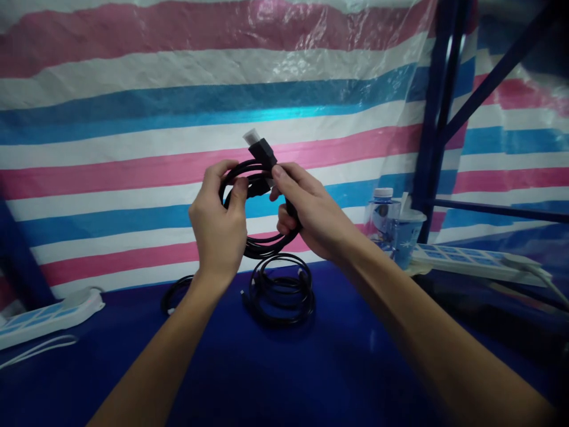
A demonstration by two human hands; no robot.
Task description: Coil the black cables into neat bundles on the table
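Two bare forearms (165,350) come nearest the lens, entering low from 7 and 5 o'clock and meeting at a black coiled cable (284,242), held up off the worktop (267,385). With that coil as the clock's centre, the left hand (220,220) pinches its strands at 10, thumb against fingers; the right hand (306,204) closes round them at 2, its thumb by the foot of a capped plug (261,152) standing out at 12. Gripping both sides probably keeps the loops together. Another connector (258,187) shows within the ring. At 6, a second coil (280,321) lies flat on the worktop, apparently set down as a ring to avoid tangling; at 7, another cable (166,298) is partly hidden by the left forearm. Room to move looks widest further down at 6, between the forearms. The striped sheet (133,184) bounds the back edge; a bottle (383,216), cup (406,240) and power strip (466,261) limit 3 to 4, another strip (57,317) limits 8.
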